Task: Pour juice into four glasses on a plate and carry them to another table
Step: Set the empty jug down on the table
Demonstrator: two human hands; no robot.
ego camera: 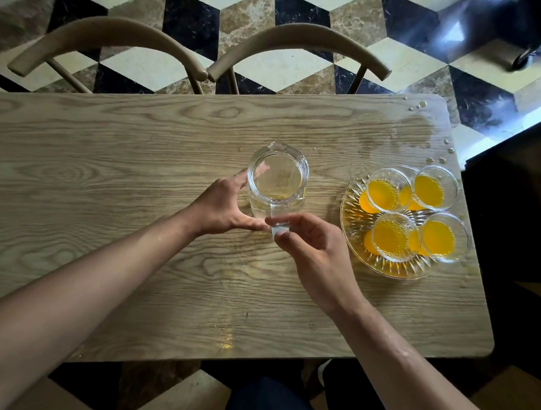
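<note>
A clear glass jug (277, 176) stands upright in the middle of the wooden table (106, 169), nearly empty, spout pointing away. My left hand (224, 208) rests against its left wall, fingers spread. My right hand (307, 248) pinches the jug's handle (277, 229) between thumb and fingers. To the right lies a cut-glass plate (355, 254) with several small glasses on it, each holding orange juice, such as a near glass (391, 236) and a far glass (430, 191).
Two curved wooden chair backs (114, 37) (304, 39) stand along the table's far side. Liquid drops and a wet patch (426, 128) mark the far right corner. The plate sits close to the table's right edge. Chequered stone floor lies beyond.
</note>
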